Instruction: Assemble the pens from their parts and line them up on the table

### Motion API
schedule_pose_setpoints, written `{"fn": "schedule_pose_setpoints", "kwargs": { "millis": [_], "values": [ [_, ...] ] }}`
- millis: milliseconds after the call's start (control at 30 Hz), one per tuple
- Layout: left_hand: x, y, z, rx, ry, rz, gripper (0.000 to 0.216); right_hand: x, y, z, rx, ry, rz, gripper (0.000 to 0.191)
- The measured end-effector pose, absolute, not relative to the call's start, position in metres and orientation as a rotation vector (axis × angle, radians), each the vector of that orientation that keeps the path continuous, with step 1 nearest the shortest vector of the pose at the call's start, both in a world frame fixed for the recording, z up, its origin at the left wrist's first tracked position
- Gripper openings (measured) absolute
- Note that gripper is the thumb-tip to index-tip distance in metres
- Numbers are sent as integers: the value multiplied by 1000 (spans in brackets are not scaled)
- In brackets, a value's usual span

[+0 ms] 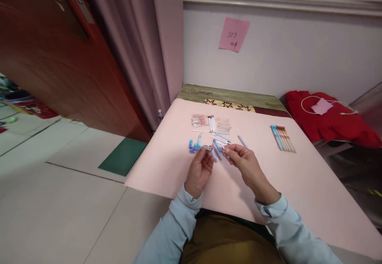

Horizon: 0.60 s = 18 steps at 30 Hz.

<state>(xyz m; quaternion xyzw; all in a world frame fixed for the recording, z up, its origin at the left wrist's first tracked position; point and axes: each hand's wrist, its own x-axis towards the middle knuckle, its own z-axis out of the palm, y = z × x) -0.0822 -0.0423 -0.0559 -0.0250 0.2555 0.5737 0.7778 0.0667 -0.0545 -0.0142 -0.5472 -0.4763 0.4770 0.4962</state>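
Note:
My left hand (200, 169) is closed around a light blue pen barrel (205, 148), its open round end turned to the right. To the right of it, my right hand (243, 162) pinches thumb and fingers together; whatever is between them is too small to make out. Blue pen barrels (217, 149) lie on the table just behind and between the hands. Small blue pen parts (191, 146) are heaped beyond my left fingertips. Farther back are white refills (211, 123), clear pen pieces (199, 120) and pale, see-through barrels (223, 125). One lilac barrel (242, 141) lies beyond my right hand.
A pink sheet covers the table (298, 188). On its right side, several assembled-looking pens (283, 138) lie in a row, blue and brown. Red cloth (325, 116) with a white cord is piled at the right. A wooden door (74, 57) and curtain (140, 37) stand left.

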Motion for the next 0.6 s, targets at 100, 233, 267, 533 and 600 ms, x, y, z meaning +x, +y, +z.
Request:
{"fn": "schedule_pose_setpoints", "kwargs": {
  "millis": [100, 233, 267, 533, 600],
  "values": [
    [-74, -50, -48, -121, 547, 1228, 19, 69, -69, -1, -1384, -1417, 799, 24],
    [-65, -59, -39, -139, 521, 1222, 15, 67, -81, 11, -1441, -1700, 352, 17],
    [-63, -61, -38, -141, 523, 1217, 14, 66, -82, 12, -1454, -1732, 296, 17],
    [-53, -75, -37, -92, 597, 1206, 5, 71, -92, 7, -1566, -1841, 157, 10],
    [-51, -78, -38, -75, 609, 1189, 3, 74, -94, 7, -1601, -1823, 207, 9]
  ]
}}
